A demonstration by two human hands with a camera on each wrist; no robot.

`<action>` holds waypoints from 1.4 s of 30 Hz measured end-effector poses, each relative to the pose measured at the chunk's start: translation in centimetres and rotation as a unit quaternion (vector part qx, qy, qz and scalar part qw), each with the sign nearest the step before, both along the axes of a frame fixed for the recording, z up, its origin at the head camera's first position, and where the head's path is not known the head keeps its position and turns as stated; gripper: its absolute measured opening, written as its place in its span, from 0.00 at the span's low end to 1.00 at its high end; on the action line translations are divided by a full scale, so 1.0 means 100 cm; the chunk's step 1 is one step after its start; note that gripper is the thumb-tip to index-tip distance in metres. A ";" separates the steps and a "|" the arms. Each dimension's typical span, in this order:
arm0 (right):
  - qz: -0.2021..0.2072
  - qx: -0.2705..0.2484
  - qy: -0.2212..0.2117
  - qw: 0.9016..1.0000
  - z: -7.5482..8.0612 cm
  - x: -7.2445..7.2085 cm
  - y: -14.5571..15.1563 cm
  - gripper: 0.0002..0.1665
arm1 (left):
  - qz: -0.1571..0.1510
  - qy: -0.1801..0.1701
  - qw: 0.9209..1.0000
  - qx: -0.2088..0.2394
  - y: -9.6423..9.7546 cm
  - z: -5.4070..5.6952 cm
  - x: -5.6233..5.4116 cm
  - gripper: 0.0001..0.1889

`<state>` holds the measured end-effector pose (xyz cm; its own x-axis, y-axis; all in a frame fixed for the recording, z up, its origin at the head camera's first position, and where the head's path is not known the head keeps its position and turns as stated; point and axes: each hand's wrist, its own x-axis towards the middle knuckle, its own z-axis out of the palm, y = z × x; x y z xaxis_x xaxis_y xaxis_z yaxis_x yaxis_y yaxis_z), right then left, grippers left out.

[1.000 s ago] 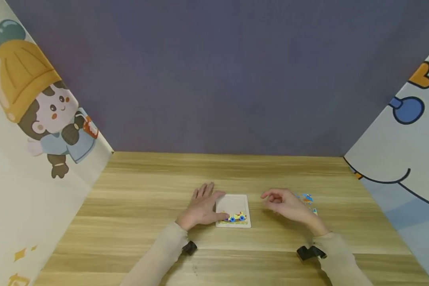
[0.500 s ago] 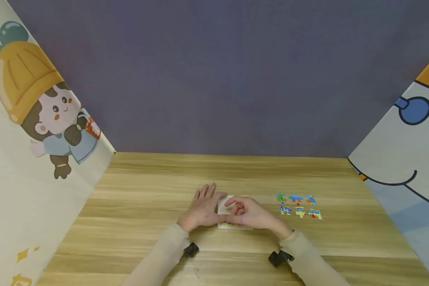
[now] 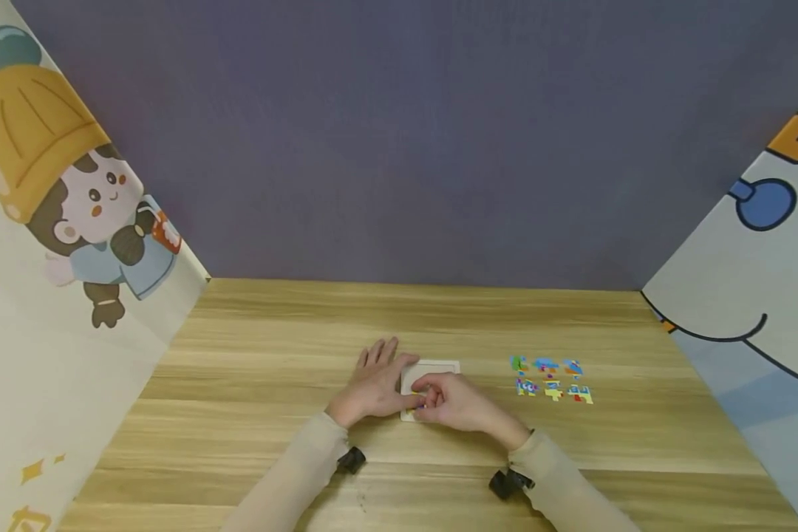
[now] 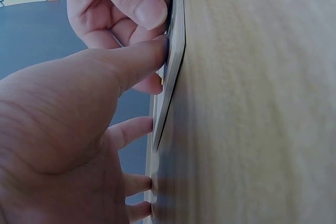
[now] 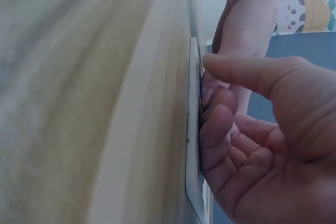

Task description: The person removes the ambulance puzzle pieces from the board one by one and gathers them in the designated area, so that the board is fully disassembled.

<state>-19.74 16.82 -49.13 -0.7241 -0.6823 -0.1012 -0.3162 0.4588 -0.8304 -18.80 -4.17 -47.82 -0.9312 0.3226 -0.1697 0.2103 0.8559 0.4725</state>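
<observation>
A white puzzle tray [image 3: 442,365] lies flat on the table, its coloured picture pieces [image 3: 411,411] along the near edge mostly covered by hands. My left hand [image 3: 374,388] rests at the tray's left side, fingers spread on the table and thumb laid over the tray. Over the tray's lower part is my right hand [image 3: 462,403], its thumb and loosely bent fingers apart and touching the tray area. In the right wrist view, the right thumb [image 5: 247,72] is straight, and no piece shows between the fingers. The left wrist view shows both thumbs close together at the tray edge [image 4: 176,61].
Several loose jigsaw pieces [image 3: 552,389] lie in two rows right of the tray. The wooden table [image 3: 273,325] meets a dark back wall [image 3: 425,148], with cartoon-printed panels on both sides. Each wrist carries a small black camera [image 3: 505,484].
My right hand has come left from near the loose pieces onto the tray, uncovering those pieces. Over the last half second it has shifted only slightly. The left hand stays in place.
</observation>
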 end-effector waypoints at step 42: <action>-0.028 0.020 -0.003 0.999 0.000 0.002 -0.005 0.17 | -0.028 -0.009 0.999 0.012 -0.011 0.000 -0.001 0.40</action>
